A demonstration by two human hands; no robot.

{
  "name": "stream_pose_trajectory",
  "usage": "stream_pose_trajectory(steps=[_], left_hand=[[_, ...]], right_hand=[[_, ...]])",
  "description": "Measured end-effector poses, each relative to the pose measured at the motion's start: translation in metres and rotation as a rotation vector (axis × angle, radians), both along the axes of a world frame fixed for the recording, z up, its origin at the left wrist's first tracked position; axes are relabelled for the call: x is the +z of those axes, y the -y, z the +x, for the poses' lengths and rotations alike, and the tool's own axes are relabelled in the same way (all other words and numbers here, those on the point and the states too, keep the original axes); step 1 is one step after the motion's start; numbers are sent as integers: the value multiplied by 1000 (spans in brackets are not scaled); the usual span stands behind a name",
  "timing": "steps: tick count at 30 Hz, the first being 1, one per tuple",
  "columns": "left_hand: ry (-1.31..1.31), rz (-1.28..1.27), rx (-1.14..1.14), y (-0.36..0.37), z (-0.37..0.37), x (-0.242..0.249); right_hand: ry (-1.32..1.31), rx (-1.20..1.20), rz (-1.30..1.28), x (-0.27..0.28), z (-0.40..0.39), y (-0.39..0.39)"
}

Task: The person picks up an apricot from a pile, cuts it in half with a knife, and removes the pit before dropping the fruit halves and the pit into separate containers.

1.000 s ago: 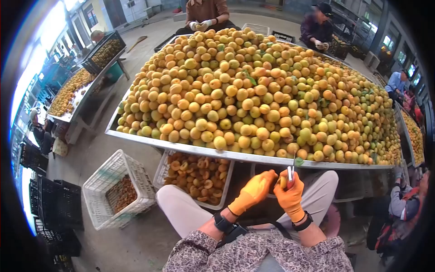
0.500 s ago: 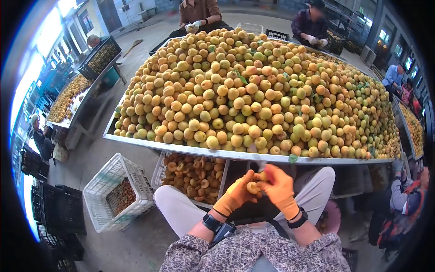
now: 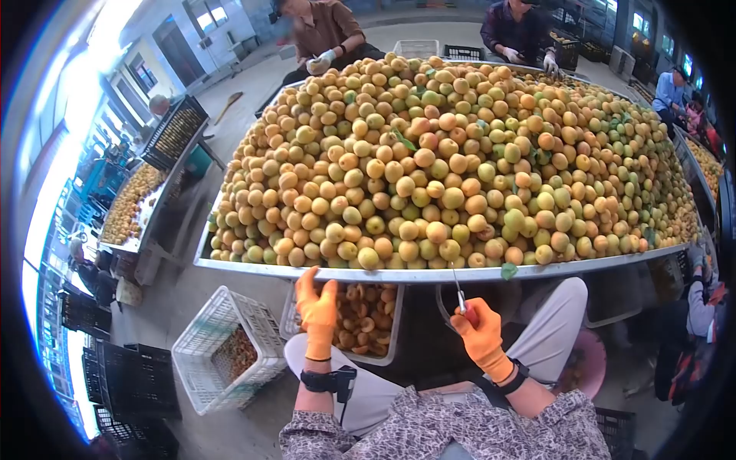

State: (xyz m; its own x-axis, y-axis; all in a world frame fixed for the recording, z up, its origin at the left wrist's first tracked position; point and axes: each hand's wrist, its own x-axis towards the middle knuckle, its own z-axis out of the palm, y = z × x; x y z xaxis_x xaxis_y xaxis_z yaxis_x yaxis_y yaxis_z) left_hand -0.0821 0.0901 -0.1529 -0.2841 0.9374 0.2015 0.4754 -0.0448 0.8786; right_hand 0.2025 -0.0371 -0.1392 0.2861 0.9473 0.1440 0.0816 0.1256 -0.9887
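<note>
A large heap of yellow-orange fruit [image 3: 429, 169] fills a metal-edged table [image 3: 368, 274]. My left hand [image 3: 317, 313], in an orange glove, is at the table's near edge with its fingers apart and no fruit in it. It is above the crate of halved fruit [image 3: 366, 322] under the edge. Farther right, my right hand [image 3: 479, 337], also gloved in orange, is closed around the red handle of a knife [image 3: 461, 297]. The thin blade points up toward the heap.
A white crate [image 3: 230, 349] holding brown pits stands on the floor at left. Black crates [image 3: 134, 383] are stacked farther left. Two people [image 3: 326, 38] [image 3: 525, 34] work across the table. A pink basin [image 3: 584, 360] is beside my right knee.
My hands have moved apart. The cut fruit is out of them, and my left hand has opened and gone left to the table edge. The knife stays in my right hand. The view has shifted.
</note>
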Motion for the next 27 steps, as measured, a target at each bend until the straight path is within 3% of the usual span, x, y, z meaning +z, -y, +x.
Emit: stream_pose_trajectory(steps=[1,2,3,5,7,11,15,17,21,27], left_hand=[[145,-73,-70,-8,13,14],[178,43,-172,-15,31,28],[61,139,-244,-30,37,17],[79,172,-338,-50,67,21],[220,48,-467,-58,102,40],[4,217,-625,-86,164,33],[-458,518,-586,-104,219,52],[-536,463,-589,-110,246,56],[-1008,452,-595,-121,294,59],[-1264,370,-651,-134,311,63]], right_hand=[[-1,-3,21,2,3,0],[-92,9,38,3,5,2],[-160,15,13,3,10,4],[-265,-15,27,15,17,9],[-395,-37,55,27,26,14],[-378,-97,29,48,48,28],[-418,-78,-50,56,61,43],[-407,-74,-58,57,66,45],[-479,-132,-97,59,76,50],[-397,-126,-143,69,86,50]])
